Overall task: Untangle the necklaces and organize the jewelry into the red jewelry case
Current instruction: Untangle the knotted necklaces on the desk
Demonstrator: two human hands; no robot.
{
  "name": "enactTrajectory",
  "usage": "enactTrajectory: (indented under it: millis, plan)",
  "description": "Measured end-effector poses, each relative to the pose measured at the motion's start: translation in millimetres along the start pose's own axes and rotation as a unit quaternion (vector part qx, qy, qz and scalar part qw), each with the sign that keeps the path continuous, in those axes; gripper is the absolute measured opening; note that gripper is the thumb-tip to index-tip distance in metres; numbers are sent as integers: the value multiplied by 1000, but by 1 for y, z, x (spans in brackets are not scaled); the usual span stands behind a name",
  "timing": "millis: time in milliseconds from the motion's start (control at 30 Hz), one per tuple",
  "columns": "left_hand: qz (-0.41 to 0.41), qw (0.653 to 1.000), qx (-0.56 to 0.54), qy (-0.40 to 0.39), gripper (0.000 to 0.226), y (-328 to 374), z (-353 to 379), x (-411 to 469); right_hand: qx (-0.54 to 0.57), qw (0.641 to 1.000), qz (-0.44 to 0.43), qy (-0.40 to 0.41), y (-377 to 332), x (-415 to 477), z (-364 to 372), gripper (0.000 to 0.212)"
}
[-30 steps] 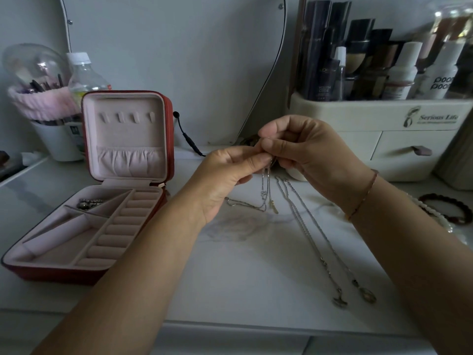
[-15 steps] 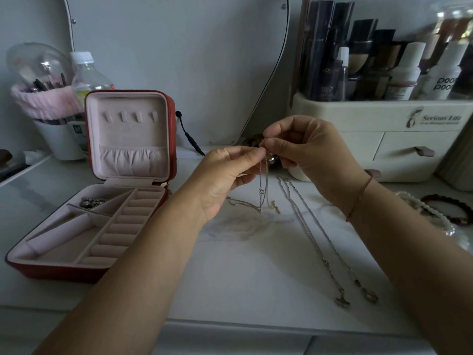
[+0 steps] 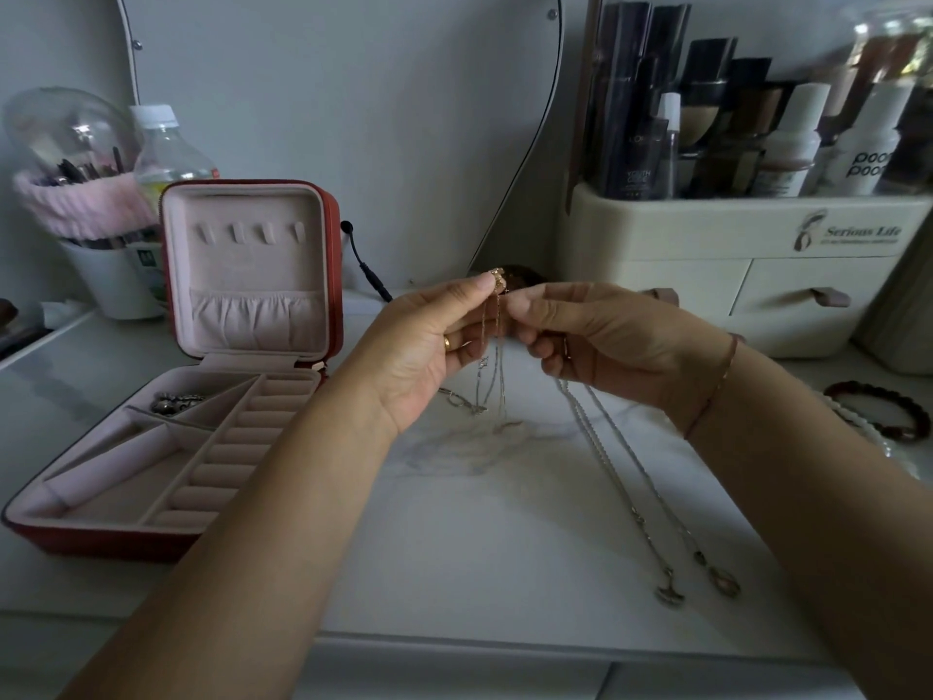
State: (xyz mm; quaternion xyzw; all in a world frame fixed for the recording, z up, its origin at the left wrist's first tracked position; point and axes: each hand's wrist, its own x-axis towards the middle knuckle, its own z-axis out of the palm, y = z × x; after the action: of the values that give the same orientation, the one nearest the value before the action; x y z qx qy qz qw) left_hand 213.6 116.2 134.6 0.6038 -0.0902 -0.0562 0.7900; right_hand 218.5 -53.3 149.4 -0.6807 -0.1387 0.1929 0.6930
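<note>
My left hand (image 3: 424,356) pinches the top of a thin gold necklace tangle (image 3: 492,346) between thumb and forefinger, above the white table. My right hand (image 3: 601,341) grips the same chains just to the right; the strands hang down between both hands and trail onto the table. Two silver necklaces (image 3: 621,477) with pendants lie stretched out on the table under my right wrist. The red jewelry case (image 3: 101,540) stands open at the left, lid upright, with a dark metal piece (image 3: 176,401) in one back compartment.
A cream cosmetics organizer (image 3: 747,275) with drawers and bottles fills the back right. A brush cup (image 3: 111,280) and a water bottle (image 3: 166,154) stand behind the case. A dark bead bracelet (image 3: 878,411) and pearls lie at the far right. A black cable (image 3: 363,265) runs along the wall.
Both hands have turned, the left palm now faces me, and the gold tangle has been lifted a little higher. My right fingers have dropped lower on the chains.
</note>
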Motion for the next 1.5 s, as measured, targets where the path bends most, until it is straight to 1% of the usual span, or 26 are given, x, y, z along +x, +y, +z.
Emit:
enactTrajectory:
  millis: [33,167,267,333,400,500,600,700,833,933,1000,1167,1267,1400,1433,1500]
  plan:
    - [2,1000,-1,5,9,0,0,0,-1,1000,6,4,1,0,0,21]
    - [10,1000,-13,14,7,3,0,-1,23,999,15,19,1,2,-3,5]
    - [-5,999,-44,21,7,4,0,0,49,998,11,26,-1,2,-5,7]
    - [-13,998,-57,20,8,3,-1,0,87,996,5,28,-1,2,-5,7]
    - [-13,998,-64,19,8,3,-1,1,129,991,-1,20,-2,2,-6,11]
    - [-7,998,-56,21,8,2,0,1,171,985,-12,14,-2,3,-6,20]
    - [5,999,-31,19,8,1,0,1,193,981,-26,17,-3,4,-5,24]
    - [9,1000,-23,17,9,1,-1,1,206,977,-45,17,-2,4,-4,20]
    - [6,999,-38,22,6,1,-2,1,196,977,-67,55,-3,4,-6,4]
    - [10,999,-48,24,6,1,0,2,207,973,-71,75,-3,4,-6,5]
    - [14,998,-60,23,7,2,0,2,227,969,-68,67,-3,4,-6,4]
    - [8,996,-85,23,9,2,-2,3,249,966,-71,20,-4,4,-2,10]
    - [5,993,-116,34,11,3,-4,3,213,974,-68,33,-5,2,-1,20]
    - [16,984,-156,81,16,7,-8,4,45,993,-25,101,-5,-1,-10,22]
    - [21,981,-167,94,16,8,-10,5,13,995,-15,101,-6,-3,-12,24]
    - [26,975,-185,121,16,10,-13,6,-2,996,-6,84,-9,-6,-15,30]
